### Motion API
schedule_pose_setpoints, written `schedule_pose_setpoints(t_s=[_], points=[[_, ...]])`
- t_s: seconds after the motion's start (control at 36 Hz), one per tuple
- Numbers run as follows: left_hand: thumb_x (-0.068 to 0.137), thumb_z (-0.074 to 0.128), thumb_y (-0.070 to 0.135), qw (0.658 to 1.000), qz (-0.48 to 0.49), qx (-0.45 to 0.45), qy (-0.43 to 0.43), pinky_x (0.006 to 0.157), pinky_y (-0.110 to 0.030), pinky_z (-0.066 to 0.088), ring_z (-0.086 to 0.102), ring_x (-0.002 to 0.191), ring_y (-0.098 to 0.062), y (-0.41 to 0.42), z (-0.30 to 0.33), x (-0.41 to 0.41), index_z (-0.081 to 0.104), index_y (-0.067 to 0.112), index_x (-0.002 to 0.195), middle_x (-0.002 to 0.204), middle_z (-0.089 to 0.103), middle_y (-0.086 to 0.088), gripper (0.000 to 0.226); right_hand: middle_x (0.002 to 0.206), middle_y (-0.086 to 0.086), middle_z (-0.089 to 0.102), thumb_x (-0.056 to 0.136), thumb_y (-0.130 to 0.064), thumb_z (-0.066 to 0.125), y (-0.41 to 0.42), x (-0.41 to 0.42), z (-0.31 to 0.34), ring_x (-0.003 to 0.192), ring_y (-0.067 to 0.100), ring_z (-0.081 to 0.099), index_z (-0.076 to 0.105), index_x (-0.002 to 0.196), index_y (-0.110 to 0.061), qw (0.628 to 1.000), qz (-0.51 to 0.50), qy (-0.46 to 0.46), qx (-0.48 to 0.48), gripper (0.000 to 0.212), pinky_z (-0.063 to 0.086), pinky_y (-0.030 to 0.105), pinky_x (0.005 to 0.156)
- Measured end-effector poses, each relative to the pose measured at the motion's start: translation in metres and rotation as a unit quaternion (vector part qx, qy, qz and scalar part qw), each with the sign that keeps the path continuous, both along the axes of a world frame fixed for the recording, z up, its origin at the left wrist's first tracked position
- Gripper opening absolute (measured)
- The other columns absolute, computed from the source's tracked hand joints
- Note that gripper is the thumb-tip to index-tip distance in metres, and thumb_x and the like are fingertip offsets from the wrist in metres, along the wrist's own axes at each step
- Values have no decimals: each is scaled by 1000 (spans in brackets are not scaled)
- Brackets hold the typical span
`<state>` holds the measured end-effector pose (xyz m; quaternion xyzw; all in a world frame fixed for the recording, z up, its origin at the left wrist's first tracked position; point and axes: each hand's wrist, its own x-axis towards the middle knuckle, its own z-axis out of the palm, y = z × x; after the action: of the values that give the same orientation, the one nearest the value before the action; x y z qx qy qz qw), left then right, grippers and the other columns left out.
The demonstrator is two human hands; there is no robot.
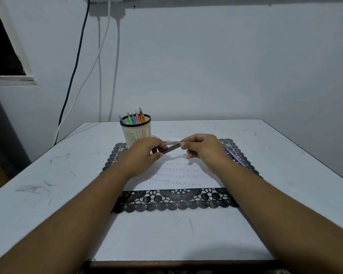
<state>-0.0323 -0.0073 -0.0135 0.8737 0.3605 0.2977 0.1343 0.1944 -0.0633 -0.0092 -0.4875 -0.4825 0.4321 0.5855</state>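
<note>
Both my hands hold a dark pen (171,148) a little above a white sheet of paper (178,175) with rows of small marks. My left hand (147,150) grips the pen's lower left end with curled fingers. My right hand (201,146) pinches its upper right end. A pink pen (172,142) lies on the mat just behind the dark one. The paper rests on a black lace placemat (174,200).
A cream pen cup (136,132) with several coloured pens stands at the mat's far left corner, close to my left hand. A purple pen (236,157) lies on the mat right of my right wrist. The white table (57,175) backs onto a wall with hanging cables (99,66).
</note>
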Motion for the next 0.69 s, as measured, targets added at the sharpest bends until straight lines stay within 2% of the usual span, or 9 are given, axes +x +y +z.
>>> schedule_pose_setpoints(t_s=[0.31, 0.47, 0.58, 0.69], points=[[99, 68, 15, 1000, 0, 13, 12, 71, -18, 41, 56, 92, 5, -1, 2, 0, 73, 26, 112, 100, 64, 19, 18, 74, 10, 72, 87, -3, 81, -3, -1, 0, 53, 11, 56, 81, 92, 0, 999, -24, -27, 17, 6, 52, 24, 53], [99, 69, 16, 1000, 7, 13, 8, 71, -18, 41, 56, 92, 8, -1, 2, 1, 74, 26, 113, 99, 64, 21, 18, 77, 10, 74, 91, -8, 79, -3, -4, 1, 51, 9, 56, 81, 93, -3, 998, -40, -49, 26, 6, 52, 22, 51], [99, 69, 15, 1000, 7, -3, -6, 74, -23, 45, 58, 90, 4, -1, 2, 1, 73, 28, 111, 99, 65, 20, 18, 80, 11, 75, 92, -5, 77, -1, -3, -1, 56, 12, 57, 82, 95, -3, 999, -24, -17, 16, 6, 53, 24, 56], [99, 68, 15, 1000, 8, -7, -17, 79, -29, 51, 60, 90, -2, -3, 3, 1, 73, 28, 112, 100, 66, 18, 19, 85, 13, 76, 90, -2, 77, 1, 0, -3, 65, 12, 61, 83, 93, -4, 997, 11, 71, -12, 7, 55, 24, 63]])
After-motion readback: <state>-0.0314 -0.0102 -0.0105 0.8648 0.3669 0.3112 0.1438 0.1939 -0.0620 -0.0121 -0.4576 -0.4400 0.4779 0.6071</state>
